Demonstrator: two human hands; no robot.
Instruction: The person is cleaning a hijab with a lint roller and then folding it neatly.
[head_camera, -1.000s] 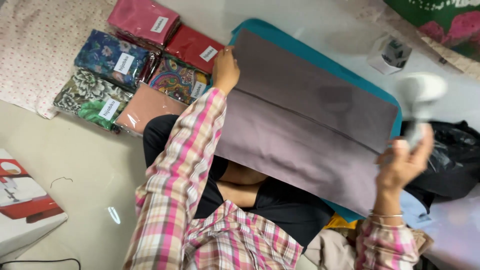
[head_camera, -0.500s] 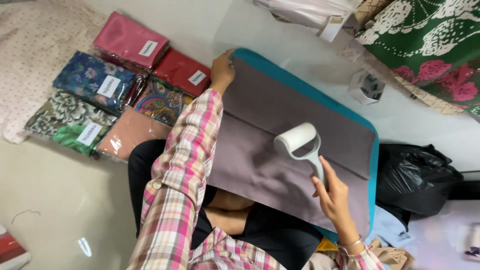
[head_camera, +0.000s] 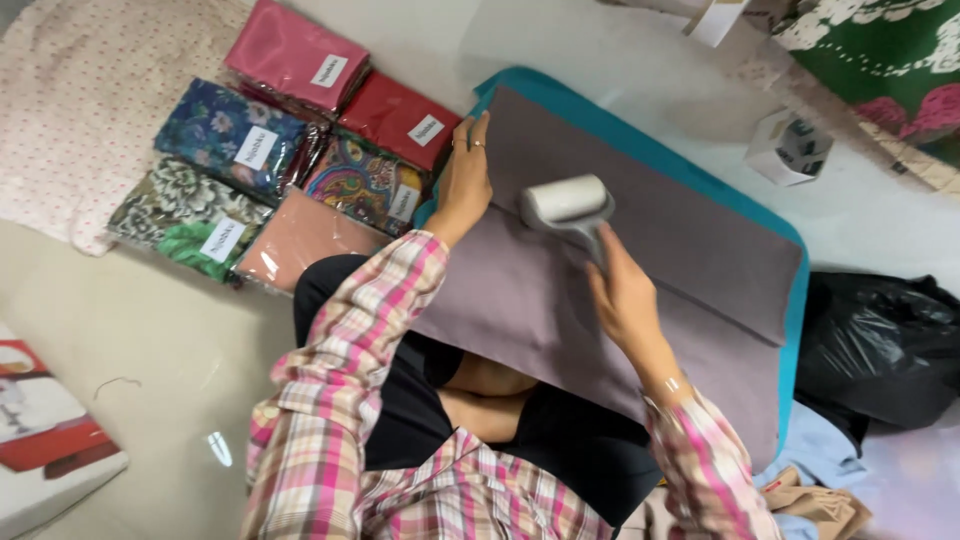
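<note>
1. A lint roller (head_camera: 566, 203), white with a grey handle, lay with its drum pressed on a folded mauve cloth (head_camera: 640, 270), near the cloth's upper left end.
2. The right hand (head_camera: 622, 290) was closed around the roller's handle, fingers wrapped firmly, with the wrist angled down toward the person's lap.
3. The left hand (head_camera: 466, 180) rested flat on the cloth's upper left corner, fingers spread and holding nothing, apparently pinning the cloth in place.
4. The mauve cloth lay on a teal mat (head_camera: 790, 300), whose edge showed along the top and right side; the cloth's near edge draped over the person's crossed legs.
5. Judged from this, the step in hand was rolling lint off the cloth's surface. The next stroke would call for steady downward pressure and a straight pull along the cloth, while the left hand kept it taut.
6. To the left of the mat, packets of folded fabric (head_camera: 300, 150) sat in two rows on the floor, in pink, red, blue floral, paisley, green floral and peach.
7. A black plastic bag (head_camera: 880, 340) lay to the right of the mat, and a small white box (head_camera: 790, 148) stood above it.
8. The person wore a pink plaid shirt (head_camera: 350, 430).
</note>
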